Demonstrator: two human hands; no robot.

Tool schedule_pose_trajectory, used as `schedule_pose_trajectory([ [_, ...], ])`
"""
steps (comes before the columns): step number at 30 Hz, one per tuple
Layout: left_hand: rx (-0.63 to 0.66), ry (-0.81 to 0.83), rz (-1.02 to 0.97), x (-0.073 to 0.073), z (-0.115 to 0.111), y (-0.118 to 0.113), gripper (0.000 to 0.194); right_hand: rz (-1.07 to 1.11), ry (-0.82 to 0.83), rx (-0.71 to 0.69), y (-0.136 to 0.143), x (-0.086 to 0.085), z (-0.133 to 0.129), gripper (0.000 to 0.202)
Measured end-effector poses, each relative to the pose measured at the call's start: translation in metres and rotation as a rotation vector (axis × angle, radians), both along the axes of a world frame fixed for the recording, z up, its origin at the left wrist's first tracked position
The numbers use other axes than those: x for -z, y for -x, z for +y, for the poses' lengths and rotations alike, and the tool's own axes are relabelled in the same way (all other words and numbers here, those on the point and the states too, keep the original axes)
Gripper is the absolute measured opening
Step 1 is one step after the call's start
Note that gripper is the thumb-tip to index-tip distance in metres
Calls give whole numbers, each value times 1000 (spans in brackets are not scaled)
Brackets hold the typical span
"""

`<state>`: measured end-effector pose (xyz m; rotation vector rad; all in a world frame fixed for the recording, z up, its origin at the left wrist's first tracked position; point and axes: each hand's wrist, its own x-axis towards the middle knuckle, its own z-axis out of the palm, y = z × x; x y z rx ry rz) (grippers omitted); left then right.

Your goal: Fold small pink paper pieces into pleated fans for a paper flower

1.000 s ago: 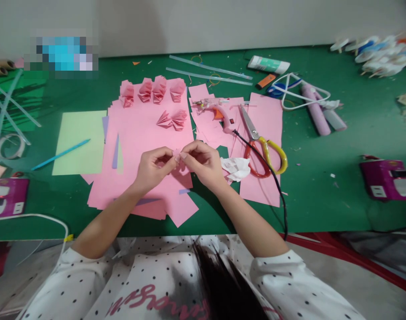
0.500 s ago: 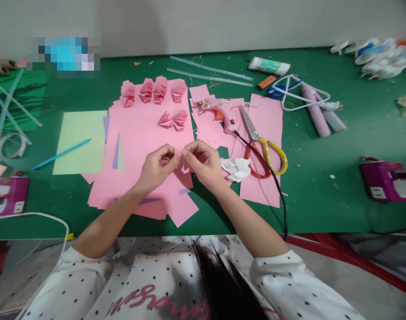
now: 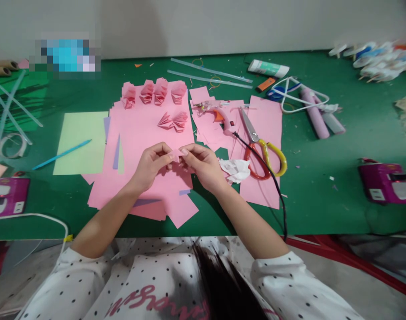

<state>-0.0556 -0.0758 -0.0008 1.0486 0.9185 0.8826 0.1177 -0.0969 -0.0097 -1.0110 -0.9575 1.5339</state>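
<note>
Between my two hands is a small folded piece of pink paper (image 3: 177, 155). My left hand (image 3: 153, 163) pinches its left side between thumb and fingers, and my right hand (image 3: 203, 165) pinches the right side. Both are closed, above a stack of pink paper sheets (image 3: 139, 146). Just beyond them a pleated pink paper piece (image 3: 173, 121) lies on the stack. Several more folded pink paper pieces (image 3: 160, 92) stand in a row along its far edge. A crumpled white tissue (image 3: 235, 170) lies right of my right hand.
Right of the stack lie a pink glue gun (image 3: 223, 116) with a black cord and scissors (image 3: 256, 138) with red and yellow handles. On the left, a blue pencil (image 3: 61, 154) rests on pale green paper (image 3: 79, 126). Clear glue sticks (image 3: 209, 78) lie at the back of the green table (image 3: 323, 178).
The small pink paper has turned in my fingers and now shows a flatter, pointed face. My left hand has shifted slightly to the left. Both hands keep their pinch.
</note>
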Motion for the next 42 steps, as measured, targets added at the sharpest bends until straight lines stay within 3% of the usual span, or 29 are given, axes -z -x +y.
schedule_pose_trajectory([
  [8, 42, -41, 7, 1, -2, 3, 24, 184, 133, -75, 1, -3, 0, 33],
  [19, 34, -248, 115, -9, 0, 1, 34, 151, 160, -116, -3, 1, 3, 36],
  [30, 30, -317, 277, -11, -3, 0, 18, 25, 134, -109, -5, -7, 4, 36],
  [42, 51, -352, 314, -14, -4, 0, 13, -59, 62, -62, -7, -5, 3, 34],
])
